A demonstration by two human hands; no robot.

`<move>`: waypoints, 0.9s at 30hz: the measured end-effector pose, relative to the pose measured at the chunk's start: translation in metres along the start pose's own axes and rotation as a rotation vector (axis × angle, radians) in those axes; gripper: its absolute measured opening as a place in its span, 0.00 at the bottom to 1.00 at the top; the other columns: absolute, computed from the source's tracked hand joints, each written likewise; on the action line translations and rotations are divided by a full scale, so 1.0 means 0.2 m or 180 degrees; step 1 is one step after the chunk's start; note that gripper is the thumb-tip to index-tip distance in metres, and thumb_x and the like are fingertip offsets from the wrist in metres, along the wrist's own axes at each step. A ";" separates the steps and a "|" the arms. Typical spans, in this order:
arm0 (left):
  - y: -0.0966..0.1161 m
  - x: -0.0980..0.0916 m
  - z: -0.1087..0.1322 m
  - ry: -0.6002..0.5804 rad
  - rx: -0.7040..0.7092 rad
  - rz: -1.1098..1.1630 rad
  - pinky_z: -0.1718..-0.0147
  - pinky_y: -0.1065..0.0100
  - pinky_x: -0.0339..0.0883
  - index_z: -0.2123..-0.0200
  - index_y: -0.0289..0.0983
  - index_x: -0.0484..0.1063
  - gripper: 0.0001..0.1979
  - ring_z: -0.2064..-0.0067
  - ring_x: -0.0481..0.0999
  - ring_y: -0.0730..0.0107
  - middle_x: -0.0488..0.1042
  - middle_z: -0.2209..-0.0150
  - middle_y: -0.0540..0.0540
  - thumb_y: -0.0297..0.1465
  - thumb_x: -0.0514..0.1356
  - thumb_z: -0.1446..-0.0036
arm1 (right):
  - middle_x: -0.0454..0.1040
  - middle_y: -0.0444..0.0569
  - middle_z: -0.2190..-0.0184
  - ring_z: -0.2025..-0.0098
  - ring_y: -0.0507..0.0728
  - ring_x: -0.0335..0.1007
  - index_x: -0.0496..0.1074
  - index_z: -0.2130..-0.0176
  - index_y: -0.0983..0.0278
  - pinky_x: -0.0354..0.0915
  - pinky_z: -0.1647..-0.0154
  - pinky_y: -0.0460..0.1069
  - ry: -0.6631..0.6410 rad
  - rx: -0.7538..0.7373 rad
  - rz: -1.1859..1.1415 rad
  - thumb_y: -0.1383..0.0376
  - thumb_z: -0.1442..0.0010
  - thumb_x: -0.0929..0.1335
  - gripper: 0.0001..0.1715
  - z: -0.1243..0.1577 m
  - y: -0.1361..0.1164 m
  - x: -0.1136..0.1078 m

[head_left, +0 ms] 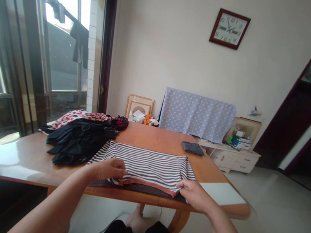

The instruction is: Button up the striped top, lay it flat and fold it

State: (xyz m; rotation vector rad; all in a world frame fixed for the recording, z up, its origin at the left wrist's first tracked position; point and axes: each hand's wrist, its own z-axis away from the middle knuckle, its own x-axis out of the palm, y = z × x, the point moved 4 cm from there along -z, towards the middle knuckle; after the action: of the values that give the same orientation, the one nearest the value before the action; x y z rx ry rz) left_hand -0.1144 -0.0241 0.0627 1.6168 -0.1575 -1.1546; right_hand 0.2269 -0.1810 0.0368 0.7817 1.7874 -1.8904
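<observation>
A striped knit top (147, 163), dark and white with a rust-coloured ribbed band along its near edge, lies spread on the wooden table. Below that band a dark ribbed strip of cloth (146, 189) shows at the table's front. My left hand (112, 169) is closed on the top's near left part, thumb against the fingers. At the near right corner, my right hand (192, 192) pinches the striped fabric beside the end of the rust band. Both forearms reach in from below.
Dark clothes (79, 141) and a red-and-white patterned cloth (81, 116) are heaped at the left. A folded dark grey cloth (192, 148) lies at the far right of the table (152, 134). A white sheet (221, 193) rests near the right corner.
</observation>
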 end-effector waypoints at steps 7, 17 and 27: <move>0.11 0.09 -0.17 0.1039 0.0725 -0.1075 0.61 0.67 0.68 0.64 0.39 0.77 0.18 0.62 0.76 0.64 0.79 0.65 0.46 0.43 0.52 0.38 | 0.71 0.42 0.75 0.73 0.53 0.66 0.76 0.60 0.64 0.60 0.70 0.46 0.0693 -0.0324 -0.0114 0.57 0.40 0.64 0.17 -0.05 -0.06 -0.03; -0.01 0.46 -0.36 0.0223 0.0583 -0.2193 0.34 0.40 0.42 0.32 0.45 0.54 0.30 0.28 0.44 0.53 0.50 0.29 0.44 0.47 0.41 0.32 | 0.68 0.41 0.80 0.75 0.53 0.65 0.76 0.61 0.62 0.60 0.71 0.45 0.1199 -0.0222 -0.0449 0.50 0.39 0.63 0.21 -0.06 0.01 -0.03; 0.16 0.45 -0.38 0.0463 0.0652 -0.2061 0.35 0.40 0.45 0.43 0.42 0.69 0.22 0.32 0.57 0.49 0.66 0.36 0.41 0.43 0.49 0.34 | 0.77 0.47 0.71 0.68 0.56 0.71 0.74 0.68 0.60 0.57 0.70 0.46 0.1639 0.0857 0.0652 0.53 0.39 0.62 0.18 -0.05 0.27 -0.16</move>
State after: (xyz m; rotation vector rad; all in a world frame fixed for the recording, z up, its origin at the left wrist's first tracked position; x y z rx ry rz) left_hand 0.0018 -0.0423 0.0309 2.0000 0.3825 -1.5303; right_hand 0.2874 -0.1781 0.0164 1.6052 1.6489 -1.9291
